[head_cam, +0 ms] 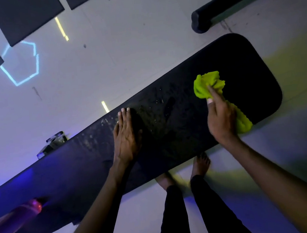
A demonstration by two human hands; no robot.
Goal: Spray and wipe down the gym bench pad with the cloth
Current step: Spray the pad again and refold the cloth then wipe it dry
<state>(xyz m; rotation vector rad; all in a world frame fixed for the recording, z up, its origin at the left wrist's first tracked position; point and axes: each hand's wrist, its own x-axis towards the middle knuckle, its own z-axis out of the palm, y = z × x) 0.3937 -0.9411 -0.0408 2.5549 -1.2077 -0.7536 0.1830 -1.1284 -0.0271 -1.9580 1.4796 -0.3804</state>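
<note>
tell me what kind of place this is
Probably a gym or workout room: a long black padded bench pad stands on a pale hard floor, dark floor mats lie beyond it, and coloured light reflections glow on the floor.

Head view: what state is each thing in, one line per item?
Bench pad: speckled with droplets mid-length, dark and plain at the rounded end.
Green cloth: bunched, resting on the pad, gripped by the right hand.
Left hand: flat, palm down on the pad, holding nothing.
Pink bottle: lying on its side on the pad's near end, blurred.
</note>
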